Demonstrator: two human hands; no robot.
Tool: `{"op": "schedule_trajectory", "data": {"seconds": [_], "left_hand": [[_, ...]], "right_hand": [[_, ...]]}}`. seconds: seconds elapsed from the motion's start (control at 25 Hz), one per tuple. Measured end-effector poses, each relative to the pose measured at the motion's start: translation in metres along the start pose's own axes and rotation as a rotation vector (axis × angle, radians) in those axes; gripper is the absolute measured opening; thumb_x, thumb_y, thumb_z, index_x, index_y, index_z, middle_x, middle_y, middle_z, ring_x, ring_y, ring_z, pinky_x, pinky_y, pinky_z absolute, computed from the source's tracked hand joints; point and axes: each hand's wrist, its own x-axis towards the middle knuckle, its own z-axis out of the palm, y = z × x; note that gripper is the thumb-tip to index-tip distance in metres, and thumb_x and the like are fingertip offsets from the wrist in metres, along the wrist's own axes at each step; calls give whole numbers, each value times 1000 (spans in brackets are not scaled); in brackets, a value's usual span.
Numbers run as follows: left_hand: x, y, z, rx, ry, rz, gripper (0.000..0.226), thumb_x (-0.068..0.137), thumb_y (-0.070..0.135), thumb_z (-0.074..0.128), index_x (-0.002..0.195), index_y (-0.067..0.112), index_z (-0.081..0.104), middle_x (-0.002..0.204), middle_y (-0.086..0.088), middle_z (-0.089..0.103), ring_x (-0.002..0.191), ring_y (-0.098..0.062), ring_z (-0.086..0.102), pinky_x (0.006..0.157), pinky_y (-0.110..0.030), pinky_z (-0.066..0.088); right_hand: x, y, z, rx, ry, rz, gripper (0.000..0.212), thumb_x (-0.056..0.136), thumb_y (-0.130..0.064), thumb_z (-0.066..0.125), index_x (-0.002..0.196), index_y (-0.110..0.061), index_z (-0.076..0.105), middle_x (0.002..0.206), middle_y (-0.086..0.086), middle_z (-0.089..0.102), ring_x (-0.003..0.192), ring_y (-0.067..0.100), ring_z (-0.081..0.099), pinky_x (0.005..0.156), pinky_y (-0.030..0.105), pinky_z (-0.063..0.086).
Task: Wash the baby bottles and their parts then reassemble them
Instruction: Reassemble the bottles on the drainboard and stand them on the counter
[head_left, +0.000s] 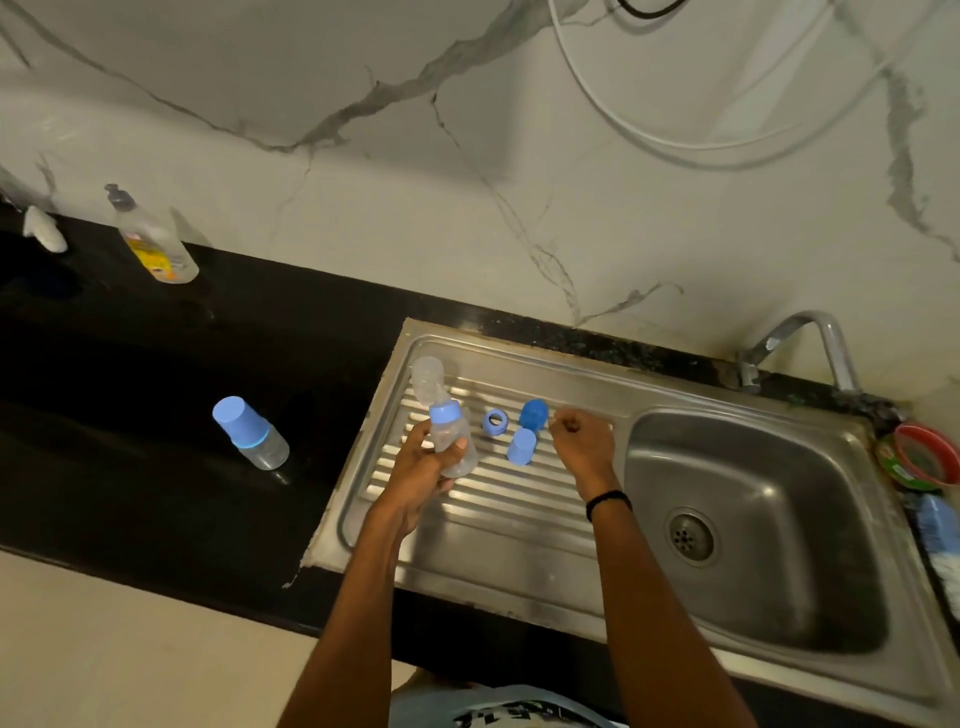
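My left hand (423, 462) grips a clear baby bottle (447, 431) over the sink's ribbed draining board (519, 499), fingers (415, 439) wrapped round its lower body. Its long axis runs away from me, tipped slightly left, with the blue collar end pointing toward the wall. My right hand (582, 436) is clenched in a fist nearby, and I see nothing in it. A blue ring (494, 421), a dark blue round piece (534, 413) and a light blue cap (521, 446) sit between the hands. A capped bottle (249, 434) stands on the black worktop (130, 364).
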Motion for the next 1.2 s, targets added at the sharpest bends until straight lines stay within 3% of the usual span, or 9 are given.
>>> {"op": "schedule_trajectory", "data": {"seconds": [0.12, 0.32, 0.44, 0.52, 0.64, 0.8, 0.88, 1.04, 1.2], "left_hand": [[12, -3, 4, 27, -6, -17, 40, 91, 25, 74, 129, 25, 59, 97, -11, 72, 79, -26, 55, 61, -33, 44], [25, -4, 7, 93, -27, -36, 42, 91, 29, 74, 130, 26, 59, 93, -10, 70, 68, -15, 56, 55, -27, 45], [34, -7, 6, 125, -15, -38, 43, 90, 33, 75, 129, 27, 59, 103, -16, 71, 78, -21, 61, 62, -32, 49], [38, -7, 7, 140, -10, -42, 39, 91, 33, 74, 126, 27, 59, 107, -13, 71, 83, -20, 64, 63, -30, 51], [43, -10, 10, 152, -3, -51, 41, 90, 34, 74, 127, 27, 58, 110, -8, 71, 88, -20, 67, 67, -29, 54], [45, -10, 11, 203, -7, -41, 42, 90, 37, 75, 126, 29, 57, 110, -9, 70, 88, -21, 67, 68, -29, 54], [45, -8, 7, 189, -14, -48, 47, 88, 38, 77, 129, 27, 58, 109, -11, 71, 80, -16, 65, 63, -27, 52], [34, 6, 8, 78, 36, -46, 53, 84, 36, 80, 130, 26, 57, 109, -14, 72, 82, -19, 68, 65, -30, 54], [14, 52, 24, -106, -10, -49, 45, 87, 30, 77, 127, 24, 58, 119, -12, 70, 103, -29, 70, 87, -42, 57]], "right_hand": [[5, 5, 5, -45, -18, 30, 26, 90, -15, 57, 72, 3, 58, 71, 16, 59, 66, 22, 50, 60, 34, 39], [14, 12, 14, -33, -4, 75, 25, 89, -18, 64, 89, 7, 64, 87, 20, 65, 79, 35, 59, 72, 40, 49], [19, 16, 20, -15, -81, 70, 22, 86, -24, 72, 76, -10, 58, 72, 1, 54, 71, 21, 52, 60, 29, 39], [17, 17, 24, 50, -159, 72, 23, 81, -28, 80, 89, -23, 59, 84, -9, 56, 77, 11, 53, 69, 23, 39], [16, 25, 40, 37, -220, 79, 67, 71, -27, 88, 129, -12, 58, 113, 1, 60, 96, 15, 58, 78, 22, 43], [18, 37, 54, -45, -177, -24, 28, 73, -18, 84, 92, -4, 69, 83, 5, 67, 74, 18, 61, 58, 15, 42], [16, 24, 46, 43, -150, 22, 19, 80, -19, 79, 87, -5, 69, 79, 4, 66, 71, 17, 59, 56, 20, 45], [18, -6, 12, 398, -124, 119, 7, 88, -29, 71, 90, -23, 69, 93, 3, 71, 93, 26, 69, 80, 43, 58], [11, -52, -42, 855, -218, 177, 36, 84, -32, 76, 109, -10, 64, 119, 20, 66, 107, 32, 68, 89, 43, 57]]}}
